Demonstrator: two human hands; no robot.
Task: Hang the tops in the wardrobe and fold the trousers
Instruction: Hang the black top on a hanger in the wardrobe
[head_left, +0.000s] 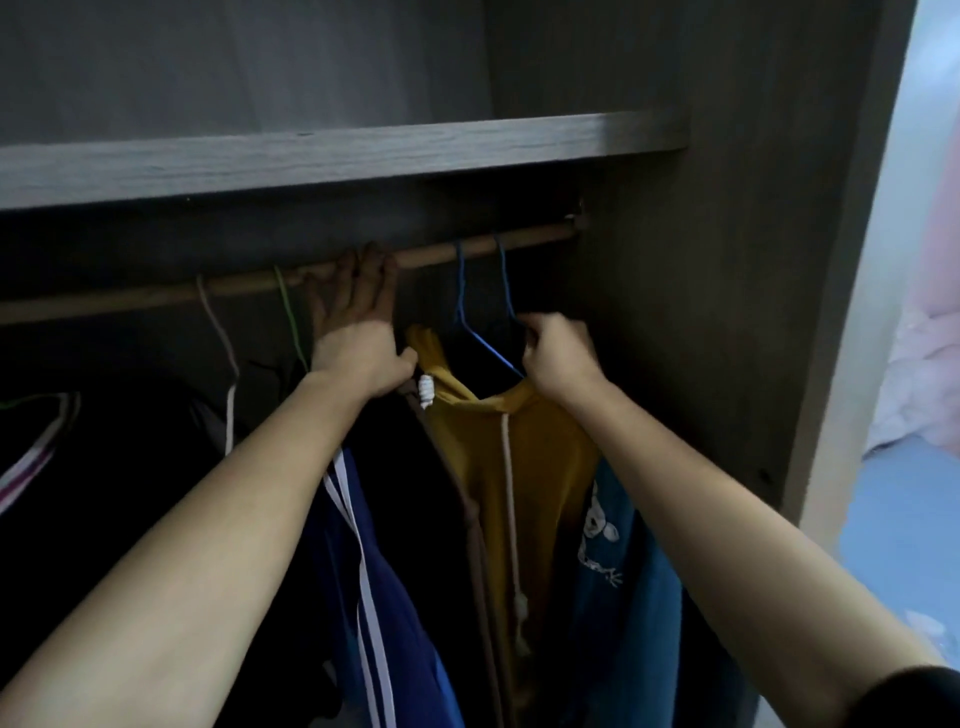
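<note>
Both bare arms reach into the wardrobe (701, 312), under the grey shelf (311, 161). The left hand (353, 338) is stretched upward with its fingers straight and their tips on the wooden rail (467, 252). Its grip is loose and closes on nothing, and the thumb lies against the hood edge of the mustard-yellow hoodie (483, 441). The right hand (558, 356) has its grip closed, fingers curled round the shoulder of a blue wire hanger (493, 353) just right of that hood. Two blue hooks sit over the rail above it, and I cannot tell which hook belongs to the held wire. The hoodie hangs between the two hands, with its white drawstring (511, 493) trailing down the front. Touching its right side hangs a teal top with a white cartoon print (623, 545). To its left hangs a navy jacket with white stripes (395, 545). Further left on the rail are a green hanger (288, 317) and a pink hanger (221, 332), both carrying dark clothes. A blue floor (904, 493) shows outside the wardrobe on the right
</note>
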